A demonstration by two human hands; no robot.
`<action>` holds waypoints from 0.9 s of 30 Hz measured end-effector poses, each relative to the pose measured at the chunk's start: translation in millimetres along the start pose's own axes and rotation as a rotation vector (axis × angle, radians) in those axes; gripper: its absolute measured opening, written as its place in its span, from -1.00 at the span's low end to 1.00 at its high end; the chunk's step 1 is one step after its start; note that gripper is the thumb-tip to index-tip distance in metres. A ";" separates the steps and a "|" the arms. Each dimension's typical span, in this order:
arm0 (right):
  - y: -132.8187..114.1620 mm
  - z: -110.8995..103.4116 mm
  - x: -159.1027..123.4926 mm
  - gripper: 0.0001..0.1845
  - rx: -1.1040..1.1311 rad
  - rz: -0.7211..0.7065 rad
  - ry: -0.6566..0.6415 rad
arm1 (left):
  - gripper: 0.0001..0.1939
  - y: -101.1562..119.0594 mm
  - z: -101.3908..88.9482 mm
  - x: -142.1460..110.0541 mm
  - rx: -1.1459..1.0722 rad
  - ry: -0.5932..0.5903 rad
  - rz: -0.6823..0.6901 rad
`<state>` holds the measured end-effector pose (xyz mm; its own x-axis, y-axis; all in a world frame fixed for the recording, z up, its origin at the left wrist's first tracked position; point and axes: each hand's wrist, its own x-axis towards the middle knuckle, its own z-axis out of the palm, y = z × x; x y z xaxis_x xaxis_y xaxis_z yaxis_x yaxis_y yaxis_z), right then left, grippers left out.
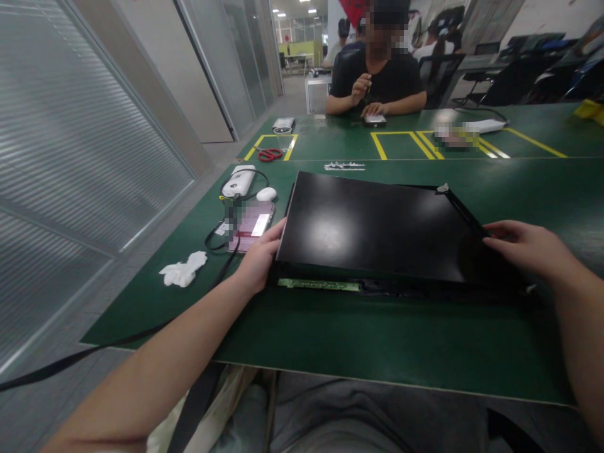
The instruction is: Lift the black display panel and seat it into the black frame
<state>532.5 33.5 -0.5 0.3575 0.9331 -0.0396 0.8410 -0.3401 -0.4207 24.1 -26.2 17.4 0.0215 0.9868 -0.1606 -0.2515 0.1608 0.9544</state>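
Note:
In front of me on the green table is an LCD panel (368, 226) with a glossy black face, tilted inside a black frame (462, 211). A thin green circuit board (321, 285) shows along its near edge. My left hand (258, 259) grips the panel's left edge, its fingers partly hidden behind it. At the opposite side, my right hand (523, 245) pinches the right edge of the black frame between thumb and fingers. Small white bits stick to the frame's right corners.
Left of the panel lie a phone (252, 226), a white power bank (239, 181) with a black cable, a white oval case (267, 194) and crumpled tissue (184, 269). Red-handled scissors (270, 155) and white strips (344, 167) lie beyond. A person (377, 82) sits across the table (368, 352).

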 end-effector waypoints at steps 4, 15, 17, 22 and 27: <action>3.0 1.8 1.4 -0.56 0.006 -0.009 0.013 | -0.23 -3.8 -3.7 -0.4 0.056 -0.054 0.060; -2.0 -1.1 -0.6 -0.55 0.003 0.022 -0.007 | -0.44 -4.2 -2.8 -1.4 0.130 -0.037 0.059; -4.0 -1.9 -1.6 -0.55 -0.007 0.018 -0.004 | -0.44 -3.2 -1.9 -1.7 0.112 -0.032 0.043; -7.7 -2.2 -4.3 -0.55 -0.023 0.019 0.002 | -0.49 0.5 3.0 -0.2 0.048 0.009 -0.017; -5.5 -1.2 -3.0 -0.55 -0.031 -0.006 0.006 | -0.46 2.4 7.6 0.6 -0.112 -0.046 -0.007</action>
<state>527.3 32.4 3.0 0.3552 0.9343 -0.0315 0.8554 -0.3384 -0.3923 30.8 -25.1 21.5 0.0670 0.9859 -0.1535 -0.3575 0.1673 0.9188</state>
